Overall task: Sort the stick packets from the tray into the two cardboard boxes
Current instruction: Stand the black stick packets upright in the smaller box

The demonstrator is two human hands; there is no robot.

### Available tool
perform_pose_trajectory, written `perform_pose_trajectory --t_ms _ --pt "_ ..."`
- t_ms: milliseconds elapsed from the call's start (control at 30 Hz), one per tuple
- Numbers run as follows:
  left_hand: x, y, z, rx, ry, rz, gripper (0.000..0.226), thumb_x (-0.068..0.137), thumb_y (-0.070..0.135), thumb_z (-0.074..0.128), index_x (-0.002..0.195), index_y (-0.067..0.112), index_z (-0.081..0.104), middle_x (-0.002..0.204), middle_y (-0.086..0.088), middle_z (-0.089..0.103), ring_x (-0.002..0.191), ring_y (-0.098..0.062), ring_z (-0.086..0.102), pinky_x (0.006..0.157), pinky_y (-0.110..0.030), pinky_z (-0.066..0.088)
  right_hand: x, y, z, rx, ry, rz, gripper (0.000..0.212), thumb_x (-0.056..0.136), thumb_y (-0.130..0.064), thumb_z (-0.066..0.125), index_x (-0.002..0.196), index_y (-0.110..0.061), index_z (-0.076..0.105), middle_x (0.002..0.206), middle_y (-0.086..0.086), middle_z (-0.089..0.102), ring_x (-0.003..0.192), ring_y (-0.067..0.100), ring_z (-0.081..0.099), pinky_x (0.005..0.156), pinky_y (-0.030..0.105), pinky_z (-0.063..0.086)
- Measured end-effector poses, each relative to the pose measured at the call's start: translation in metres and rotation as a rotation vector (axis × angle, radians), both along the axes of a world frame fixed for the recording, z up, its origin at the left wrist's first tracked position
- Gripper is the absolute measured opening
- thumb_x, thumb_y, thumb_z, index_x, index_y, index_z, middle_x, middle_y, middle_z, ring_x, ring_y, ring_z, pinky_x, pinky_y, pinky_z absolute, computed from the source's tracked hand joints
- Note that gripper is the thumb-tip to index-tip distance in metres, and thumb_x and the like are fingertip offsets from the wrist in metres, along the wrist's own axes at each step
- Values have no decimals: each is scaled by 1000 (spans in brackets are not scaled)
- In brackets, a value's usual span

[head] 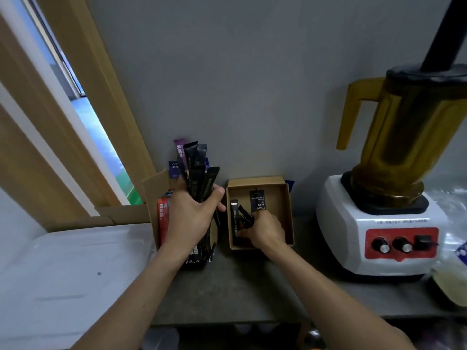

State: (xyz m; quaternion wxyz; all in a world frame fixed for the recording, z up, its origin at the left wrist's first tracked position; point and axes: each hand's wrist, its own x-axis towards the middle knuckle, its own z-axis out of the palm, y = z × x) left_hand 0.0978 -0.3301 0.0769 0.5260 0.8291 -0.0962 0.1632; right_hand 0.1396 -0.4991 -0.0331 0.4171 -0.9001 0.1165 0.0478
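My left hand grips a bundle of stick packets, mostly black with a purple one at the back, held upright over the left cardboard box. That box has open flaps and red packets standing inside. My right hand reaches into the square cardboard box to the right and pinches a black stick packet there. Other black packets and a black card with white lettering lie in this box.
A blender with an amber jug and white base with red panel stands at the right on the dark counter. A white tray lies at the left. Plastic bags sit at far right. Grey wall behind.
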Motion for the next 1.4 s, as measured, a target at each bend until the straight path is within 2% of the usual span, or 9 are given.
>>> perform_pose_trajectory --t_ms 133,233,433,533,733,933,1100,1233,1400 --pt "3 0 -3 -35 4 -29 12 96 23 70 89 14 74 69 0 74 68 -3 68 75 -25 48 -6 -6 10 139 0 5 29 86 -31 80 112 -24 69 104 -5 71 98 14 69 89 40 60" --pt "4 -1 -3 -57 -18 -56 9 94 22 72 91 14 73 67 -3 71 66 -9 69 72 -25 50 -27 -16 35 468 -100 38 22 90 -31 77 106 -17 71 85 -8 72 78 9 68 69 27 56" --pt "-3 -10 8 -3 26 -222 16 87 15 80 102 11 75 80 8 75 63 -10 71 63 -16 53 -59 -31 55 947 20 492 23 86 -22 83 97 -14 65 63 -1 47 53 10 40 55 22 38" --pt "-3 -15 8 68 84 -322 8 88 15 80 94 11 77 67 7 72 61 -12 71 63 -16 54 -64 -32 51 1067 20 543 41 83 -16 83 121 -14 68 69 -3 47 52 7 36 54 23 32" --pt "2 -20 10 131 113 -264 20 90 20 78 102 7 68 65 12 70 59 -5 69 60 -10 49 -75 -33 51 947 -21 425 21 93 -27 74 109 -13 71 82 3 68 65 9 61 60 20 45" --pt "13 -14 26 235 189 -219 42 85 19 82 117 24 56 89 2 73 62 -7 71 58 -16 54 -79 -36 34 813 -150 211 33 90 -45 76 106 -15 74 103 17 72 87 24 65 70 30 47" --pt "20 -17 25 268 155 -158 47 82 21 85 118 29 56 96 7 72 86 -11 71 83 -35 59 -77 -35 38 731 -213 270 30 95 -39 71 104 -11 71 103 29 65 83 29 60 68 32 45" --pt "20 -21 27 282 182 -189 45 84 22 82 119 30 54 100 5 72 82 -11 70 74 -26 58 -81 -30 39 753 -256 263 25 92 -22 75 111 -7 70 100 10 75 85 13 72 69 22 53" --pt "21 -21 27 255 151 -120 36 88 23 79 114 26 55 91 5 70 65 -2 69 64 -17 48 -78 -30 36 784 -260 209 28 85 -15 81 110 -7 71 107 12 76 99 23 76 78 31 62"
